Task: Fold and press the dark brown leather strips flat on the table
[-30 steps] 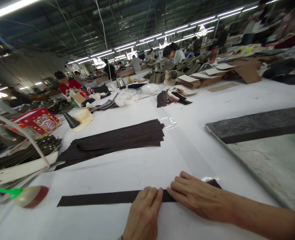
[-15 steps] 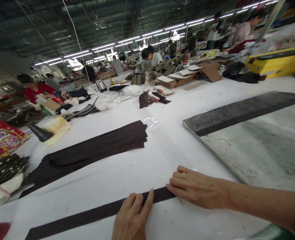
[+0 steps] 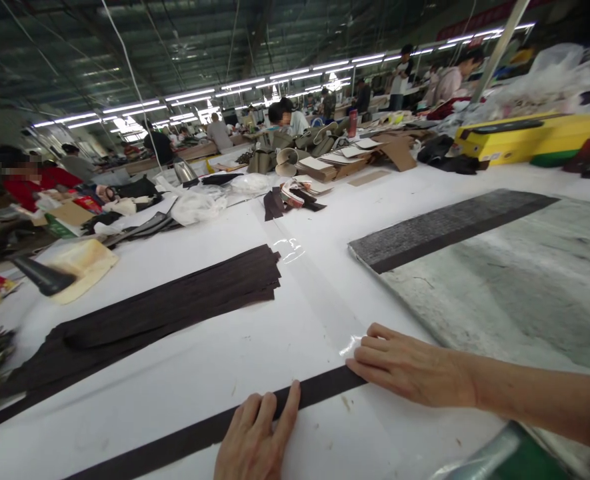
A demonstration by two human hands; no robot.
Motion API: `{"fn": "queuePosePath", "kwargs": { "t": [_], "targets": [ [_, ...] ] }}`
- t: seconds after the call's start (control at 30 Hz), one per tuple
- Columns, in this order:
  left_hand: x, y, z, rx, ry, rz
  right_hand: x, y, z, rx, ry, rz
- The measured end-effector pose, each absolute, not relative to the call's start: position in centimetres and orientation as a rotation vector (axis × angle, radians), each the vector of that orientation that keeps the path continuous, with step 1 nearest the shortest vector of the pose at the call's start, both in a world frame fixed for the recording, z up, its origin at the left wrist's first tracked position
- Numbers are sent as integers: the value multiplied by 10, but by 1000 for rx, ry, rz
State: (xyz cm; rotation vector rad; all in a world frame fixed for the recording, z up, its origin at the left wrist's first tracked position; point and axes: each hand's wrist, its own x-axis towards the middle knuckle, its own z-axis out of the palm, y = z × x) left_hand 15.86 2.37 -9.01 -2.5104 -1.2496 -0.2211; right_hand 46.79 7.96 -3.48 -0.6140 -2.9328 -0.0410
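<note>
A long dark strip (image 3: 195, 437) of fabric or leather runs slantwise across the white table in front of me. My left hand (image 3: 255, 430) rests on it, index finger stretched out and the others bent, pressing it against the tabletop. At the strip's right end, my right hand (image 3: 409, 367) has thumb and fingers closed on the edge; the fingertips partly cover that end. Beyond the strip lies a fanned pile of dark strips (image 3: 175, 303). To the right, a band with a grey textured face and dark border (image 3: 455, 223) lies on a grey-green board (image 3: 515, 293).
A yellow box (image 3: 525, 140) stands at the back right. Further back are cardboard pieces (image 3: 345, 163) and clear plastic bags (image 3: 199, 203). A black-handled tool (image 3: 45, 275) lies on a yellowish block (image 3: 87, 263) at left. Other people work in the background.
My view has turned a little to the right. My right hand has moved slightly away from my left along the strip, and more of the strip shows between them.
</note>
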Motion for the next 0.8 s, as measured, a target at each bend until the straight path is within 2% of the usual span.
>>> {"fn": "queuePosePath", "kwargs": {
  "t": [0.57, 0.8],
  "targets": [
    [157, 24, -94, -2491, -1194, -293, 516, 69, -29, -735, -2942, -145],
    [159, 25, -85, -2554, -1145, -293, 466, 62, -22, -852, -2834, -9]
  ]
}}
